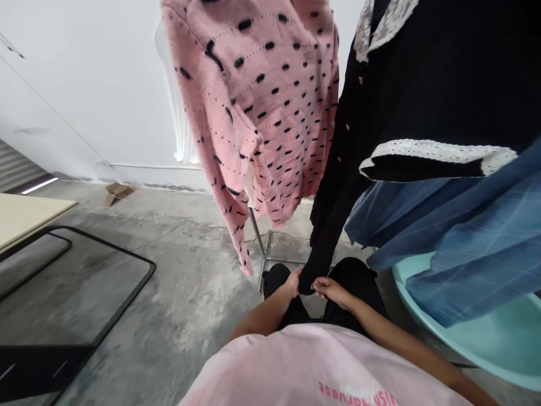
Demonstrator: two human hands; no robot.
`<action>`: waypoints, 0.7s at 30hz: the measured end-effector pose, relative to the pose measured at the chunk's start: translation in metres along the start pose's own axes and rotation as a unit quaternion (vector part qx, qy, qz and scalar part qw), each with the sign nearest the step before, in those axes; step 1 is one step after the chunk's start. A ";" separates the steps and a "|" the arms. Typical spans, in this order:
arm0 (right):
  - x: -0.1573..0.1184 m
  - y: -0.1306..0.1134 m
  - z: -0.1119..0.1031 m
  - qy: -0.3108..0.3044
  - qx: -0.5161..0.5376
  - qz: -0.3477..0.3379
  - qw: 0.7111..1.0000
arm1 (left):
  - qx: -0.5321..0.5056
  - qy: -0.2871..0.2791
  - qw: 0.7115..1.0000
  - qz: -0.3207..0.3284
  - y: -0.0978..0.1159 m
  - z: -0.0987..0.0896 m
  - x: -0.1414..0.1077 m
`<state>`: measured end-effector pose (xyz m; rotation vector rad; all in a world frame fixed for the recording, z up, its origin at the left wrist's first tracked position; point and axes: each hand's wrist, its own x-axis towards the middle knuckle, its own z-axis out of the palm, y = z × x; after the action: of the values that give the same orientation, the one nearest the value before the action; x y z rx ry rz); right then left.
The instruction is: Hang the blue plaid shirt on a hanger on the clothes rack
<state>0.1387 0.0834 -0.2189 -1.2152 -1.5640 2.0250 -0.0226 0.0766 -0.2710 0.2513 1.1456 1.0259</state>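
Black knit cardigan with white lace collar and cuffs (406,96) hangs from the top of the view at 1 o'clock from the hands, narrowing to a gathered lower end. The left hand (291,283) and right hand (331,290) are close together at that end, almost meeting, each closed on the black cloth from its own side. The left fingers (297,276) come in at 9 o'clock to the cloth, and the right fingers (316,285) at 3 o'clock. Below them are black trousers (350,282), and a pale pink T-shirt (313,366) fills the bottom edge.

A pink knit sweater with black dashes (253,101) hangs at 11 o'clock, just beside the cardigan, its sleeve trailing down near the left hand. Thin metal rack legs (258,242) stand beyond the hands at 11 o'clock. A blue plaid garment (465,248) hangs at 2 o'clock, touching the cardigan, above a curved mint-green surface (486,349) at 4 o'clock. Grey concrete floor (190,282) gives room from 7 to 10 o'clock, with a pale tabletop (25,217) on a black frame at 9 and a cardboard scrap (116,193) at 10.
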 end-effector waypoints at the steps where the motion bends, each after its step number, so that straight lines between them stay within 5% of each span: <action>1: 0.001 0.000 -0.001 0.002 0.014 0.004 1.000 | -0.001 0.008 1.000 0.009 -0.001 0.000 0.000; 10: 0.004 -0.012 -0.018 0.101 0.241 0.036 0.965 | -0.015 0.001 0.998 0.066 0.003 0.004 -0.014; 17: -0.002 -0.016 -0.011 0.033 0.302 0.105 0.947 | 0.012 0.003 0.998 0.056 0.002 0.005 -0.014; 21: -0.001 -0.017 -0.006 0.057 0.319 0.114 0.939 | 0.042 0.019 0.998 0.042 0.000 0.005 -0.014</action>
<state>0.1397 0.0930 -0.2039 -1.2429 -0.6330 2.2856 -0.0191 0.0676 -0.2602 0.3509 1.2231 1.0614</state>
